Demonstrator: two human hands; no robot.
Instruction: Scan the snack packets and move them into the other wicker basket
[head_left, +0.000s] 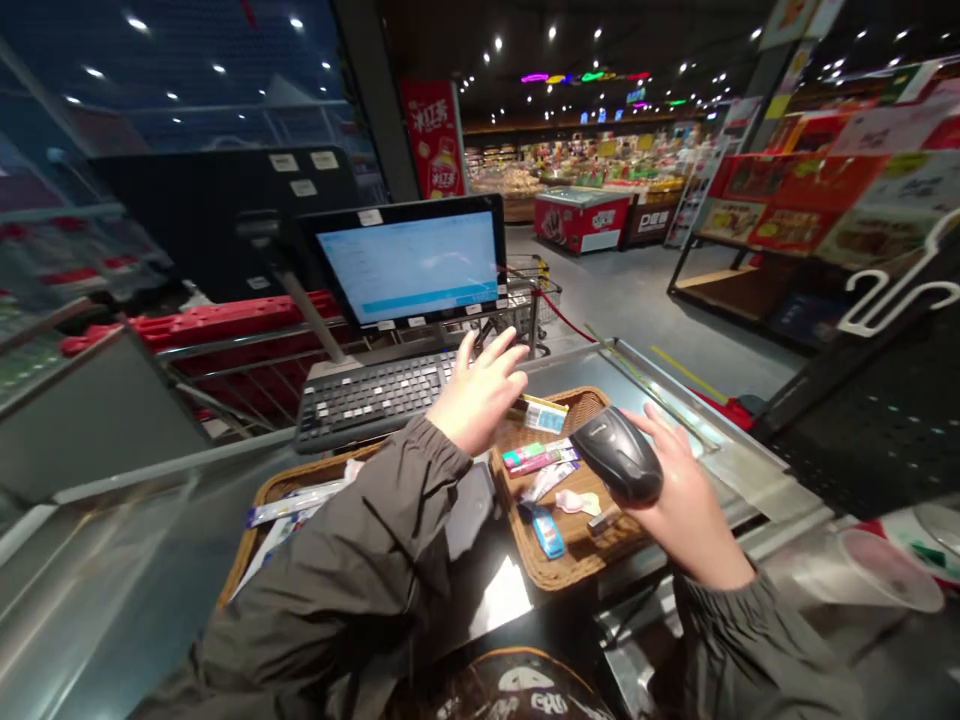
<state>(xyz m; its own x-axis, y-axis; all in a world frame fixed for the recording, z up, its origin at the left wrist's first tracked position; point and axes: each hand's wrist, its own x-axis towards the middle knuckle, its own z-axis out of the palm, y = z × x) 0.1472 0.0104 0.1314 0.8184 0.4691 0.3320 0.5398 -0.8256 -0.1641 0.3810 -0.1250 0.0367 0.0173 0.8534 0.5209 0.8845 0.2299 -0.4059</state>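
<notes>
My left hand (480, 395) is stretched out palm down over the right end of a black keyboard (375, 395), its fingers spread. Just right of it is a small yellow-edged packet (545, 413) with a printed label; whether the hand touches it I cannot tell. My right hand (686, 500) is wrapped round a black handheld barcode scanner (619, 455), held above a wicker basket (551, 578). Inside the basket lie a pink and green packet (536, 457), a blue packet (547, 532), a whitish wrapped item (577, 502) and other small packets.
A lit monitor (420, 265) stands behind the keyboard on the metal counter (142, 560). Another basket (244, 560) of packets sits at left, partly behind my sleeve. White hangers (892, 295) hang at right, above a plastic cup (877, 575). Shopping carts (240, 375) stand beyond the counter.
</notes>
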